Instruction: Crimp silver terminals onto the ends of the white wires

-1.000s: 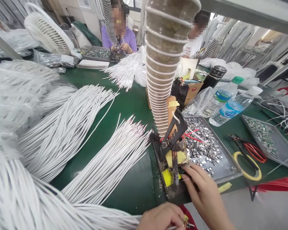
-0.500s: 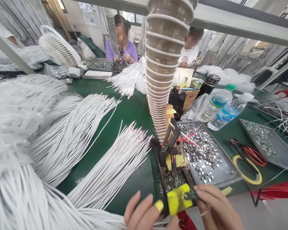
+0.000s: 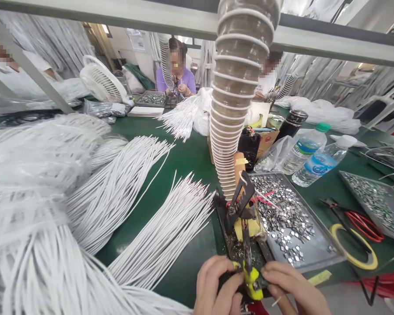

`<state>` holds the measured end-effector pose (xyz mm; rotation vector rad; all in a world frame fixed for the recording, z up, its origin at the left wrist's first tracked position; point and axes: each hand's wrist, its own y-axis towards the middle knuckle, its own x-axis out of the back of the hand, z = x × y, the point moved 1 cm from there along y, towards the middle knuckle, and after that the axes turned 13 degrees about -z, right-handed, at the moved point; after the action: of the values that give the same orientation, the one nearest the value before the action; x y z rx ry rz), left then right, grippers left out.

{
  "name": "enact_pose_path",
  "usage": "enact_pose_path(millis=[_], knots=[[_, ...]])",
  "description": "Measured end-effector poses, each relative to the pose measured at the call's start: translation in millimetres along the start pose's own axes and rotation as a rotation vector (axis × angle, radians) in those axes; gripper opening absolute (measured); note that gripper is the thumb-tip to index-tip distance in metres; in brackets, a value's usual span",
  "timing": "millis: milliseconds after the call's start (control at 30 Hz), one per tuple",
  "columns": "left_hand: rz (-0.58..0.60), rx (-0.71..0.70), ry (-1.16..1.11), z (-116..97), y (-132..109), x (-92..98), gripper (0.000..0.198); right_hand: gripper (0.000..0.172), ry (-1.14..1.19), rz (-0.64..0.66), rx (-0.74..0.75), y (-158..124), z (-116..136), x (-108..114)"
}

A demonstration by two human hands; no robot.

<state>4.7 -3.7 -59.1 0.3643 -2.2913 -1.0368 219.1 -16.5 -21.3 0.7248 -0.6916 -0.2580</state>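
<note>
At the bottom edge of the head view, my left hand [image 3: 216,286] and my right hand [image 3: 293,291] are both closed round a small yellow piece [image 3: 253,280] at the near end of a black stand [image 3: 241,227] on the green table. A thin dark rod runs from the stand down to the yellow piece. The fingers of each hand pinch from either side. A white cable leads off under my left hand. Just right of the stand lies a grey tray [image 3: 318,249] of small metal clips.
Bundles of white cables [image 3: 164,232] fan across the table's left and middle. A ribbed suction hose [image 3: 236,100] hangs over the stand. Water bottles [image 3: 321,159], a second clip tray [image 3: 377,205], red-handled pliers [image 3: 364,218] and yellow tape [image 3: 357,253] lie right. Two other people work at the far side.
The camera has tilted up. My right hand left the stand's base, took the yellow piece, and both hands now close on it lower and nearer the table edge.
</note>
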Motion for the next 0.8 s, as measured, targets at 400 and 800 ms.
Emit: enact_pose_path(millis=[400, 800], knots=[[0.183, -0.001, 0.627, 54, 47, 31.3, 0.034, 0.031, -0.414, 0.001, 0.177, 1, -42, -16], [0.14, 0.169, 0.563, 54, 68, 39.5, 0.021, 0.026, -0.351, -0.144, 0.181, -7, -44, -18]])
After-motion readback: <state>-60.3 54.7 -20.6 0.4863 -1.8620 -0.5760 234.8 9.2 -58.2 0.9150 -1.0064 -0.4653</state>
